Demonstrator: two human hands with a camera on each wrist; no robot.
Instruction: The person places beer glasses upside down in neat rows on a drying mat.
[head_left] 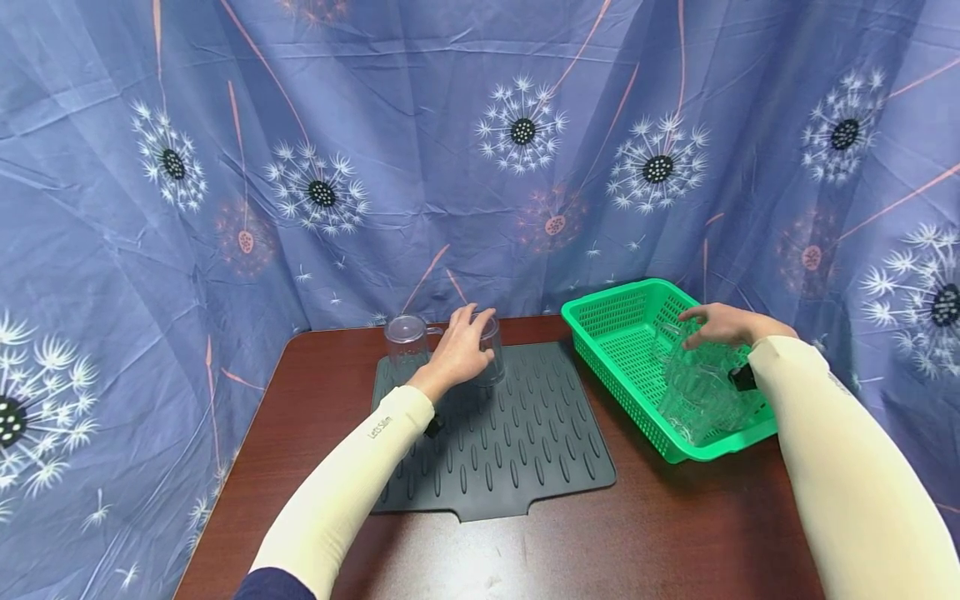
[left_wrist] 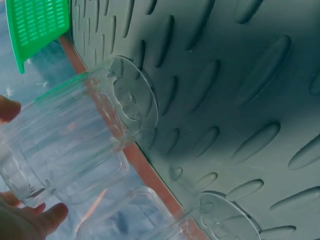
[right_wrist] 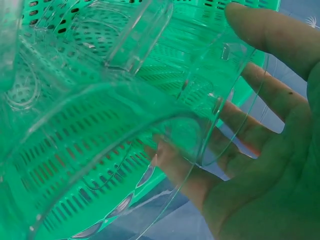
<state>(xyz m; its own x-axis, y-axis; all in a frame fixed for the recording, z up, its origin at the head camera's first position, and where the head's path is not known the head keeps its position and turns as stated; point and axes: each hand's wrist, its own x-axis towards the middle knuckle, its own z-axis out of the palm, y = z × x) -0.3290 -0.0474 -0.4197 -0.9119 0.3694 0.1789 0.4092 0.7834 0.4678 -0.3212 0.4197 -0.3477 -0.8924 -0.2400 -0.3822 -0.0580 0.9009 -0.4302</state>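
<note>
A clear glass mug [head_left: 491, 367] stands upside down at the back of a dark ribbed drying mat [head_left: 517, 433]. My left hand [head_left: 459, 348] is around its raised base, thumb to one side and fingers to the other, loosely spread; exact contact is hard to see. Left of it stands a second upside-down mug [head_left: 406, 333], handle toward my hand. My right hand [head_left: 723, 323] reaches over a green basket [head_left: 615, 379] of several clear mugs [head_left: 705, 392]. In the right wrist view its thumb and fingers spread around a mug [right_wrist: 200, 120], some fingers showing through the glass.
A brown wooden table [head_left: 300, 467] carries the mat and the basket. Behind it hangs a blue curtain [head_left: 420, 150] with dandelion prints, close to the table's back edge. The basket's rim stands to the right of the mat.
</note>
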